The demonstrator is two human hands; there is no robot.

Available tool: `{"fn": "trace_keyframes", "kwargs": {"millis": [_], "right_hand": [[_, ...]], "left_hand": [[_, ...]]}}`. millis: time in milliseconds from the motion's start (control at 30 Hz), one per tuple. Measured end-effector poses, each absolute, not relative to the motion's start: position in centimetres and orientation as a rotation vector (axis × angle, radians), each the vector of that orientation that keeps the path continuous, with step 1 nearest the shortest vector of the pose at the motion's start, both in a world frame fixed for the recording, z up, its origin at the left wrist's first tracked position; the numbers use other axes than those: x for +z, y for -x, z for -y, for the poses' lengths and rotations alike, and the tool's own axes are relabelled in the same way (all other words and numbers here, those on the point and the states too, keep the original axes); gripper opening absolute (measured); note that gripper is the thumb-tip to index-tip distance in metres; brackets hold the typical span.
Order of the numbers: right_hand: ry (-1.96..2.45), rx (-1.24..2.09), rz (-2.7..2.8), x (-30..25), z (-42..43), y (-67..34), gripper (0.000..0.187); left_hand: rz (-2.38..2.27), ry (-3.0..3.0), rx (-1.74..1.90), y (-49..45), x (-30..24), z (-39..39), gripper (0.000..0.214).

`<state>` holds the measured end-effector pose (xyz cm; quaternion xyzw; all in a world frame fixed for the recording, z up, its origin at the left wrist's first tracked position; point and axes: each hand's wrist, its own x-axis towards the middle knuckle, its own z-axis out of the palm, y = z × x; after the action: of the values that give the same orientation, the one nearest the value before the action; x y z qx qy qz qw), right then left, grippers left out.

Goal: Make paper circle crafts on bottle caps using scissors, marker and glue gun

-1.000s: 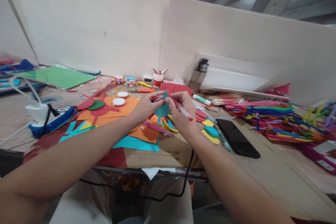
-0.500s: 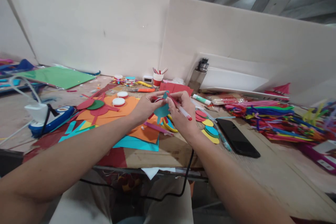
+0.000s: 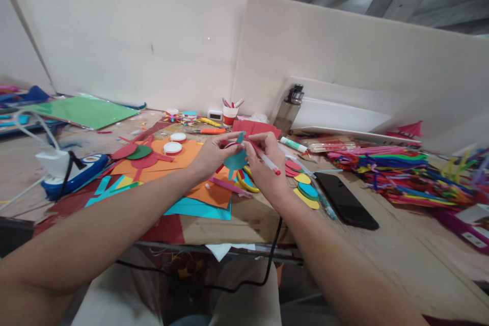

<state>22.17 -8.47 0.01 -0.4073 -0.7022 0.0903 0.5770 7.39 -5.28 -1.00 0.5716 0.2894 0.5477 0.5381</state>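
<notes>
Above the middle of the table, my left hand pinches a blue paper disc with strips between thumb and fingers. My right hand meets it from the other side, its fingertips at the disc's upper edge where a short blue strip sticks up. Tucked in the right hand is a pen with a clear barrel and red end; its tip is hidden by the fingers. Below the disc lie a curved yellow thing and a purple strip.
Orange paper and blue sheets lie below the hands. White-topped round pieces sit behind my left forearm. Paper discs, a phone and pipe cleaners lie rightward. A cup of pens stands behind.
Both hands stay in almost the same place with the blue paper disc and the pen. Only slight finger movement shows, and the pen's end has tilted a little.
</notes>
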Motion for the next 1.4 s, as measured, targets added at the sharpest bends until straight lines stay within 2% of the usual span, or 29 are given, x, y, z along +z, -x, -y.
{"fn": "trace_keyframes", "kwargs": {"millis": [1300, 1400], "right_hand": [[0.934, 0.274, 1.634, -0.1, 8.3, -22.2, 0.016], [0.918, 0.231, 1.608, 0.0, 8.3, -22.3, 0.017]], "left_hand": [[-0.597, -1.276, 1.315, -7.3, -1.4, 4.7, 0.054], [-0.586, -1.258, 1.318, -7.2, -1.5, 4.3, 0.048]]}}
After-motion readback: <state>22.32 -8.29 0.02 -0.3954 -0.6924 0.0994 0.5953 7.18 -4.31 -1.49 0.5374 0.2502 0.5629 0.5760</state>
